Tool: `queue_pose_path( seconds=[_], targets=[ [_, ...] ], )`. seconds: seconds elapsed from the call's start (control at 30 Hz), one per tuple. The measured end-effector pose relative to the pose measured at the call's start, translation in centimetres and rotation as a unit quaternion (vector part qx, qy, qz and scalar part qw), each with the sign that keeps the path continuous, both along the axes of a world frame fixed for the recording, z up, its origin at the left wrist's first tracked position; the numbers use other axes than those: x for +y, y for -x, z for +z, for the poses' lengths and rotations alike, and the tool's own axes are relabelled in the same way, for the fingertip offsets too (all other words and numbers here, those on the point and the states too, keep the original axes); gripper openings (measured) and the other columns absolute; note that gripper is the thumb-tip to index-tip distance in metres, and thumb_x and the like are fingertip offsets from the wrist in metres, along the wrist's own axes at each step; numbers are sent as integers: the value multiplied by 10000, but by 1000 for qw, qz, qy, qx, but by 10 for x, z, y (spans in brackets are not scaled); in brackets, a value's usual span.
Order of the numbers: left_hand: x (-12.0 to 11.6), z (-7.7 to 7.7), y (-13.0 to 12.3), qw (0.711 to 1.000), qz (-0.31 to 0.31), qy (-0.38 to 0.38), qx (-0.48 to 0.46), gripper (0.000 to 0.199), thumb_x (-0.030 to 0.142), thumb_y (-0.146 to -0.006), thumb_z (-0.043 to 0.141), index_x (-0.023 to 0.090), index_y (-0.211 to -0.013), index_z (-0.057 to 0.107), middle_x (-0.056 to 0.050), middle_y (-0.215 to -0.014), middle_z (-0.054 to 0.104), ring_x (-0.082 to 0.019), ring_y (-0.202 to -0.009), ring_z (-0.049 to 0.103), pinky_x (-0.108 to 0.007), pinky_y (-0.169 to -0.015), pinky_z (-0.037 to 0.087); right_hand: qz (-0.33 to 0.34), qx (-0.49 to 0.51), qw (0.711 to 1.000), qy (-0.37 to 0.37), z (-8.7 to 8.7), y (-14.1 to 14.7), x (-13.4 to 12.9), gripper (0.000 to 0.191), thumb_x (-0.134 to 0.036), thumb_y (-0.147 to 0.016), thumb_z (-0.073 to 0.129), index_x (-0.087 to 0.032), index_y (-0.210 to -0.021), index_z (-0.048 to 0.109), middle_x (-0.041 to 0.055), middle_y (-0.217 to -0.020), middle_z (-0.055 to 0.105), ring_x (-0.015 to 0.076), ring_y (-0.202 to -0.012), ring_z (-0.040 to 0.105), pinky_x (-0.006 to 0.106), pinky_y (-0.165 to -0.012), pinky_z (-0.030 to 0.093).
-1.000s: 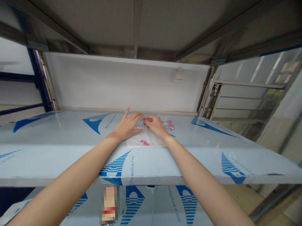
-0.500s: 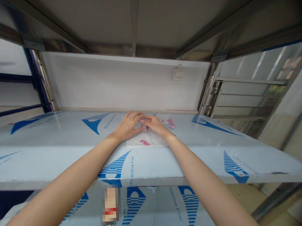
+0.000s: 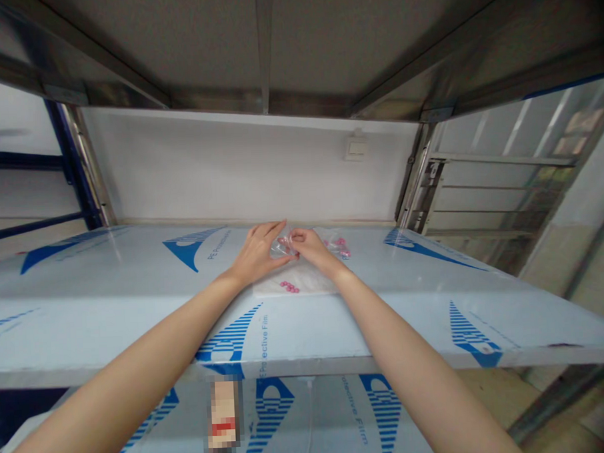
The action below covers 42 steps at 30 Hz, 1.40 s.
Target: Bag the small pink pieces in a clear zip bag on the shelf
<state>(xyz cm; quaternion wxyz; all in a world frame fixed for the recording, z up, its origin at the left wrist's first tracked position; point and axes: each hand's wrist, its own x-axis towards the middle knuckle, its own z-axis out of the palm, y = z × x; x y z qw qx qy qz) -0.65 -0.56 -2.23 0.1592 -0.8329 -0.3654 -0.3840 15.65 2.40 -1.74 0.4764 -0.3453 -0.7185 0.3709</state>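
The work looks partway done, but nobody could count what is left. A little bunch of pink beads lies on or in a thin white sheet near the middle of the frame, on the shiny table. More pink bits sit just right of the right hand, so they are not all together. The left hand has its thumb and fingers wide apart, with crinkly clear plastic between them. The right fingertips look close together by it (too tiny to tell if they have hold of anything).
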Motion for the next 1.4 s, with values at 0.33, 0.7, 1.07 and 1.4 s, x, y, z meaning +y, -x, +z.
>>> queue_pose_path(
  seconds=[0.33, 0.7, 1.07, 1.4],
  targets=[
    [-2, 1, -2, 999, -16, 11, -42, 506, 333, -769, 644, 210, -1242, 512, -85, -1240, 600, -248, -1187, 515, -428, -1032, 335, -31, -41, 999, -10, 1, -2, -4, 319, -446, -665, 702, -174, -746, 554, -52, -543, 531, 86, -461, 444, 217, -460, 316],
    [2, 7, 2, 970, -49, 69, -229, 462, 321, -747, 659, 179, -1175, 554, -99, -1209, 612, -251, -1141, 554, -410, -1014, 392, -118, 7, 993, 13, 12, -10, -5, 322, -480, -844, 518, -208, -1010, 564, -28, -658, 604, 80, -441, 463, 223, -470, 357],
    [11, 3, 2, 886, -143, 198, -393, 493, 405, -694, 705, 155, -1098, 572, -153, -1204, 613, -262, -1134, 569, -442, -979, 436, 200, -203, 952, 111, -1, -18, -7, 294, -343, -682, 738, -166, -916, 724, 43, -838, 677, 117, -688, 543, 233, -584, 386],
    [6, 2, -1, 873, -168, 253, -383, 524, 432, -686, 707, 155, -1110, 572, -152, -1234, 599, -273, -1156, 555, -441, -1002, 411, 244, -220, 939, 105, -9, -21, 10, 257, -286, -589, 802, -159, -807, 750, 36, -807, 712, 129, -742, 612, 257, -766, 450]
  ],
)
